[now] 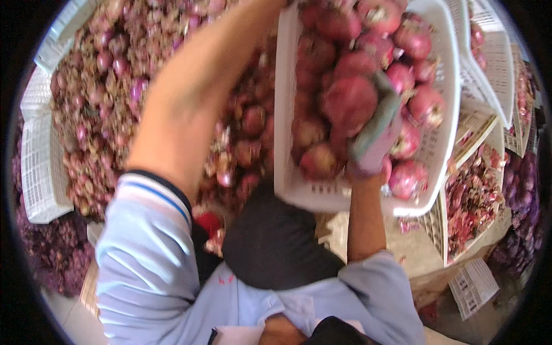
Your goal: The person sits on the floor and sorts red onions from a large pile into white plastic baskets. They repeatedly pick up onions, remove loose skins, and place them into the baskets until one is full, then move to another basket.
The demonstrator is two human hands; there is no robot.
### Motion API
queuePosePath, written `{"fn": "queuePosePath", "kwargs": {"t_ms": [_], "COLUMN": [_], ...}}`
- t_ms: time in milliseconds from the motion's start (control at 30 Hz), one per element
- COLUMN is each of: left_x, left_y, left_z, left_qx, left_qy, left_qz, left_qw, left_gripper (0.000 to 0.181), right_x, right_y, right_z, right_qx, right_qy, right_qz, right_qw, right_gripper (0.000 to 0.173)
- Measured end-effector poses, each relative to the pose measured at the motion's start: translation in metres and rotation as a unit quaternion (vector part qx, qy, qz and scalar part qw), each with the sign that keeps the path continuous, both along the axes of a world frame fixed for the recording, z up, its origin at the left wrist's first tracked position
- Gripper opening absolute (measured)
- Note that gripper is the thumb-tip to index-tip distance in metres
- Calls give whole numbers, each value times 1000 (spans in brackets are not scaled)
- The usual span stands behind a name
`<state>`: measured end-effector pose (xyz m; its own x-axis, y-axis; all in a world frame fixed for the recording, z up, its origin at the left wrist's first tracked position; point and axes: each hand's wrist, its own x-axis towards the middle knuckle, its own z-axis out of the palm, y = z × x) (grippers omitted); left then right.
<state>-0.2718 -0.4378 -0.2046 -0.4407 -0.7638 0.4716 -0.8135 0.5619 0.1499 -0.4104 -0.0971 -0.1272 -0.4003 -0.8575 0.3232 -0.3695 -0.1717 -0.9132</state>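
Note:
Over a white plastic crate (280, 108) full of red onions, my right hand (379, 129) wears a grey-green and mauve work glove. It is blurred, with its fingers curled against a large red onion (351, 105) blurred like the hand. More red onions (409, 179) lie beneath and around it in the crate. My left arm reaches up past the crate's left side, and its hand is beyond the top edge of the picture. Under that arm lies a pile of onions (252, 120), partly hidden by the arm and the crate.
A broad heap of small onions and loose skins (103, 99) spreads on the left, bordered by white plastic crates (43, 166). At right, more crates (491, 82) stand near one holding red skins (472, 202). Purple mesh sacks (519, 215) and a printed sheet (474, 286) are farther right.

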Motion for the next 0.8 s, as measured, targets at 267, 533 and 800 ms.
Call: {"fn": "queuePosePath", "kwargs": {"t_ms": [267, 533, 800], "left_x": [30, 24, 48], "left_y": [146, 241, 269], "left_z": [141, 131, 87], "left_qx": [76, -73, 27], "left_qy": [293, 76, 51], "left_qz": [-125, -71, -149], "left_qw": [945, 992, 987], "left_gripper": [27, 25, 39], "right_x": [-10, -16, -17], "right_y": [6, 7, 11], "right_z": [-17, -11, -5], "right_qx": [5, -20, 43], "right_qy": [24, 208, 195], "right_qz": [22, -28, -53], "right_qw": [999, 977, 979], "right_gripper": [51, 49, 66]}}
